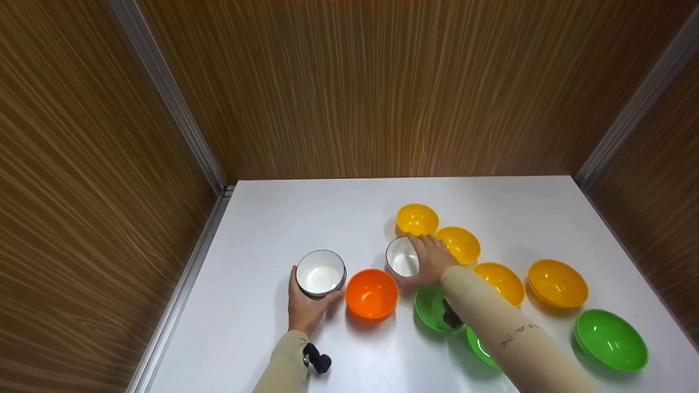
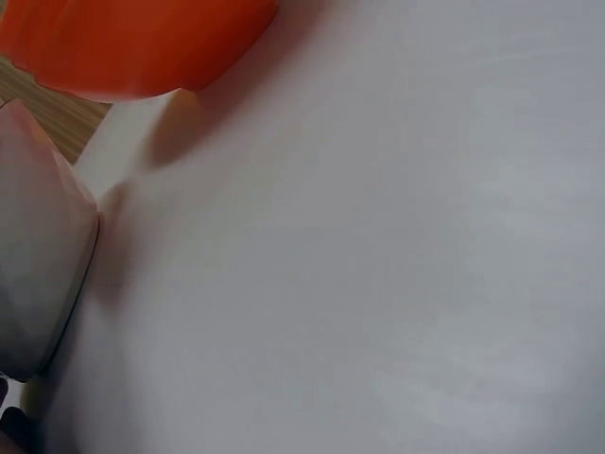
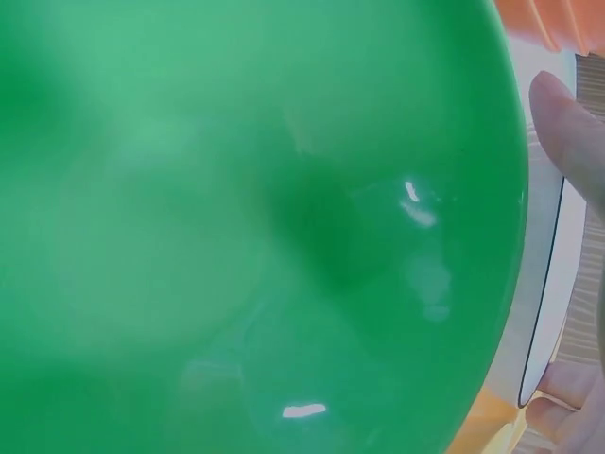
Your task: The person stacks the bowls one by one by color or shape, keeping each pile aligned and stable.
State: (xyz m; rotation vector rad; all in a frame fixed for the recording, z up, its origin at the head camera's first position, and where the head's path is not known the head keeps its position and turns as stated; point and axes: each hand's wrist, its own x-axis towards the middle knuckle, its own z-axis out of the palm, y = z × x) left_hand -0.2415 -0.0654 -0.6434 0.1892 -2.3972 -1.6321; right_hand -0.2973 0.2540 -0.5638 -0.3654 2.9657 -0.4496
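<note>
In the head view my left hand (image 1: 307, 310) curls round a stack of white bowls (image 1: 321, 273) with dark rims, thumb on the near right side and fingers on the left. My right hand (image 1: 431, 260) grips another white bowl (image 1: 401, 258) at its right side; the right wrist view shows the thumb (image 3: 565, 132) and fingertips around this bowl's dark rim (image 3: 544, 293). Between the two hands sits an orange bowl (image 1: 372, 295). A green bowl (image 1: 434, 311) lies under my right wrist and fills most of the right wrist view.
Yellow bowls (image 1: 417, 218) run in a diagonal row behind and beside my right arm, with another yellow bowl (image 1: 557, 284) farther right. A green bowl (image 1: 610, 339) stands at the right; my forearm partly covers one more (image 1: 480, 349). Wood-grain panels (image 1: 371, 93) enclose the white table (image 1: 262, 218).
</note>
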